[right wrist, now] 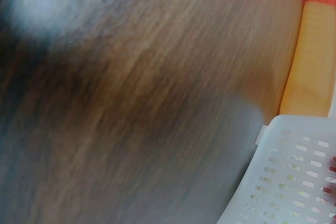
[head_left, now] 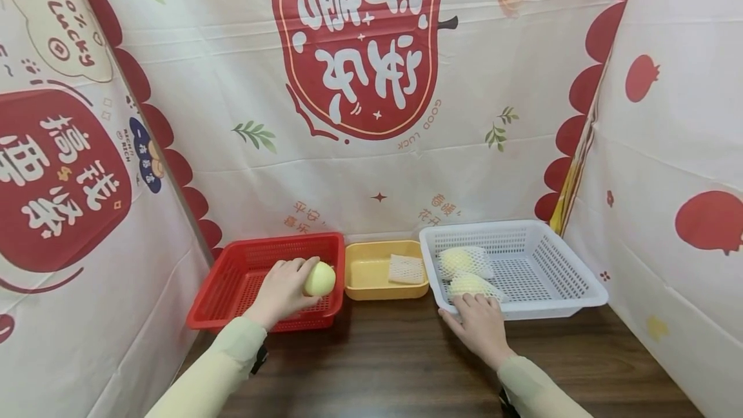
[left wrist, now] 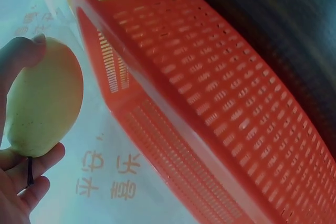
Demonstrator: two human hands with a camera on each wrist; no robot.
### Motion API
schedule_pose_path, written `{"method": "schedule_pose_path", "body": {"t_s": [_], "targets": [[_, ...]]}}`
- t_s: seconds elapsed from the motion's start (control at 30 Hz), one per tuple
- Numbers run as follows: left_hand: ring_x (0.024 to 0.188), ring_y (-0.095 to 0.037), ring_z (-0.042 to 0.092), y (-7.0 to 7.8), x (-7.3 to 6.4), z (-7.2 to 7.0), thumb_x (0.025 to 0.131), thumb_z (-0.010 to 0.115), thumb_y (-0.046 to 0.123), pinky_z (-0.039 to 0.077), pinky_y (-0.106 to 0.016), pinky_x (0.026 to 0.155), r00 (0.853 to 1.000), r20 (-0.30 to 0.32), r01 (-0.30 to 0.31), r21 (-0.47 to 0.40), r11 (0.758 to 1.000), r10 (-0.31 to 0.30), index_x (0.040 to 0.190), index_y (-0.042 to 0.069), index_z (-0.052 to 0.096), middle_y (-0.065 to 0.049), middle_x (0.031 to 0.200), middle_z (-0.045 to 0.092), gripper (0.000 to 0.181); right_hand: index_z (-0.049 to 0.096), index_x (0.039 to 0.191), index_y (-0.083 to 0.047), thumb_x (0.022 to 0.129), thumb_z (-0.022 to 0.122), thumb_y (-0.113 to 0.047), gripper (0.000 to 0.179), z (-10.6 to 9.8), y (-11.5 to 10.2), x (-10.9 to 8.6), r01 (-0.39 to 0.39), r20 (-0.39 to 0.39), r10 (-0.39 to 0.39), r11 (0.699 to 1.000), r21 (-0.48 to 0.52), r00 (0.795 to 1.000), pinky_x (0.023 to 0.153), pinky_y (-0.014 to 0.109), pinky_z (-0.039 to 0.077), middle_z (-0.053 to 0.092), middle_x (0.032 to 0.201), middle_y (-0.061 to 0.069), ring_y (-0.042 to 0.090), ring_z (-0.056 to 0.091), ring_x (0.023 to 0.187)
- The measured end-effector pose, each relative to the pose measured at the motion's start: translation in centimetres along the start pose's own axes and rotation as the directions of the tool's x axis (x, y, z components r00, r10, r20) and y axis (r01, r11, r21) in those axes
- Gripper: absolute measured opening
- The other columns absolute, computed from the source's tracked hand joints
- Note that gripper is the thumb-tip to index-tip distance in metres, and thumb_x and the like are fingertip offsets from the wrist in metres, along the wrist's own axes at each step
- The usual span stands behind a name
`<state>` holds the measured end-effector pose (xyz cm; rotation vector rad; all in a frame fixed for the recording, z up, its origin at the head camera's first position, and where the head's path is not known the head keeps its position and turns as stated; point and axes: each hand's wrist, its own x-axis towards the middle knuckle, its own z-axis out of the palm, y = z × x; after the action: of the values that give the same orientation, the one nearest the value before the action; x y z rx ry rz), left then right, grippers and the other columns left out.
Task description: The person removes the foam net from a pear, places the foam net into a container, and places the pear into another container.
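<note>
head view: the left hand (head_left: 284,289) holds a bare pear (head_left: 320,279), seemingly above the red basket (head_left: 261,250); the right hand (head_left: 478,324) lies at the near rim of the white basket (head_left: 571,276), by a netted fruit (head_left: 467,284), its grip impossible to tell.

left wrist view: thumb and fingers span the pear, which looks firm, smooth and easily bruised, best cupped round its belly.

right wrist view: blurred tabletop (right wrist: 131,103), no hand discernible.

Printed cloth walls (head_left: 360,173); dark wooden tabletop (head_left: 395,366)
</note>
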<state>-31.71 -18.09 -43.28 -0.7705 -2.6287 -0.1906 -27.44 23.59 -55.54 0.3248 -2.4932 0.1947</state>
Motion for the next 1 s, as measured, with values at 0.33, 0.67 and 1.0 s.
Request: {"method": "schedule_pose_path", "body": {"t_s": [0.33, 0.67, 1.0], "targets": [[0.093, -0.025, 0.058, -0.9, 1.0, 0.4, 0.064, 0.088, 0.039, 0.043, -0.042, 0.085, 0.998, 0.041, 0.048, -0.007, 0.999, -0.047, 0.129, 0.012, 0.056, -0.008, 0.108, 0.063, 0.077, 0.067, 0.094, -0.013, 0.087, 0.061, -0.053, 0.041, 0.0, 0.0, 0.0, -0.009, 0.008, 0.009, 1.0, 0.002, 1.0, 0.074, 0.046, 0.036, 0.063, 0.088, 0.006, 0.03, 0.055, 0.082], [0.089, -0.025, 0.058, -2.0, 2.2, 1.7, 0.065, 0.086, 0.041, 0.042, -0.041, 0.083, 0.989, 0.101, 0.105, 0.04, 0.994, -0.109, 0.129, 0.012, 0.056, -0.008, 0.104, 0.063, 0.076, 0.066, 0.091, -0.013, 0.088, 0.06, -0.054, 0.042, 0.2, 0.2, -0.1, -0.008, 0.007, 0.008, 1.0, -0.008, 1.0, 0.074, 0.046, 0.036, 0.061, 0.086, 0.005, 0.029, 0.054, 0.081], [0.087, -0.026, 0.059, -2.2, 2.8, 2.8, 0.067, 0.083, 0.04, 0.041, -0.041, 0.081, 0.975, 0.175, 0.127, 0.063, 0.99, -0.137, 0.129, 0.01, 0.057, -0.011, 0.103, 0.063, 0.073, 0.068, 0.095, -0.012, 0.088, 0.06, -0.053, 0.042, 0.1, 0.1, 0.0, -0.005, 0.005, 0.005, 1.0, -0.007, 1.0, 0.073, 0.045, 0.036, 0.063, 0.087, 0.005, 0.029, 0.054, 0.081]]}}
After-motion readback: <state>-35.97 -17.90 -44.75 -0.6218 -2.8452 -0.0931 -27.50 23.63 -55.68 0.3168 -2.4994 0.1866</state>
